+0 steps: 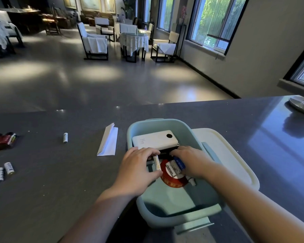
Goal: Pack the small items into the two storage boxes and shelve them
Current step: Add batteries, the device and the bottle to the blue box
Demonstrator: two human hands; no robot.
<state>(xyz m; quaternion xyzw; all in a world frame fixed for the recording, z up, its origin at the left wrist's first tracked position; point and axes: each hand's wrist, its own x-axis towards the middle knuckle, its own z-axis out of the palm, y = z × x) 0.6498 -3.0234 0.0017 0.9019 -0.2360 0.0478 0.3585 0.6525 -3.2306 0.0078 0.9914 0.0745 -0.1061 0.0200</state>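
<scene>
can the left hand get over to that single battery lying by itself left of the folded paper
Probably yes. The left hand is in the blue box, and only bare countertop lies between the box and the lone battery. The folded paper lies flat and blocks nothing.

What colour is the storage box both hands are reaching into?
Pale blue-green storage box; head view, the only one.

Count on the worktop: 1 light-blue storage box, 1 white lid beside it, 1 folded white paper. Loose batteries outside the box: 1 alone, 3 at the left edge, a dark cluster too blurred to count. In the box: 1 white power bank, 1 red tape roll, at least 3 batteries. Hands: 2.
</scene>
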